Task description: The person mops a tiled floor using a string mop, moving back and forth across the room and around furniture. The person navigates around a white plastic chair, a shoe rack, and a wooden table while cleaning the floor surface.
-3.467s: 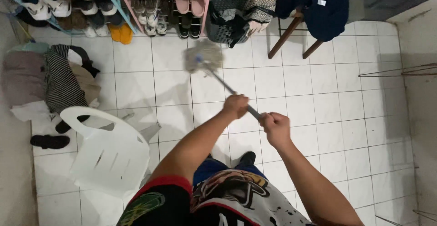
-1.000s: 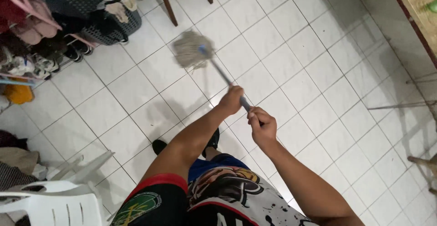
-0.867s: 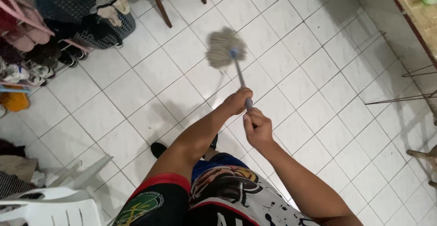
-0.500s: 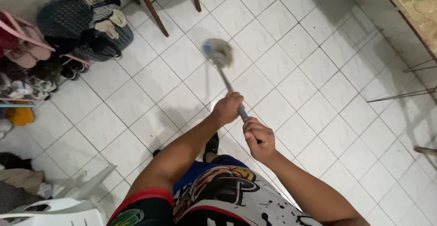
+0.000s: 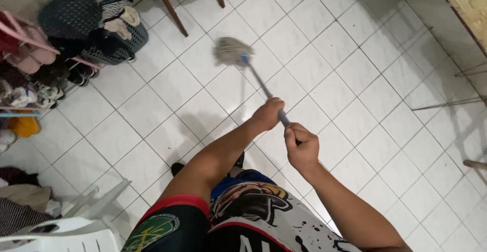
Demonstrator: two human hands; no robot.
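I have both hands wrapped around the mop handle (image 5: pixel 264 87). My left hand (image 5: pixel 268 114) is the forward one, closed tight on the handle, and my right hand (image 5: pixel 300 143) grips just behind it, nearer my body, fingers curled fully around the end of the handle. The two hands sit close together, almost touching, with a short stretch of handle showing between them.

From my left hand the handle runs away from me and up toward the left, ending at the mop head (image 5: pixel 229 51). The head rests on the white floor tiles (image 5: pixel 355 79), well out in front of both hands, its grey strings bunched and slightly blurred. A blue fitting joins the head to the handle.

Beyond the mop head stand the wooden legs of a chair (image 5: pixel 170 6). To the left of that is a dark basket (image 5: pixel 86 21) heaped with clothes, and further left a rack of shoes (image 5: pixel 28 74) along the wall. A white plastic chair (image 5: pixel 66 234) sits at the lower left, near my left elbow. My dark shoe (image 5: pixel 177 168) shows on the tiles below my left forearm.
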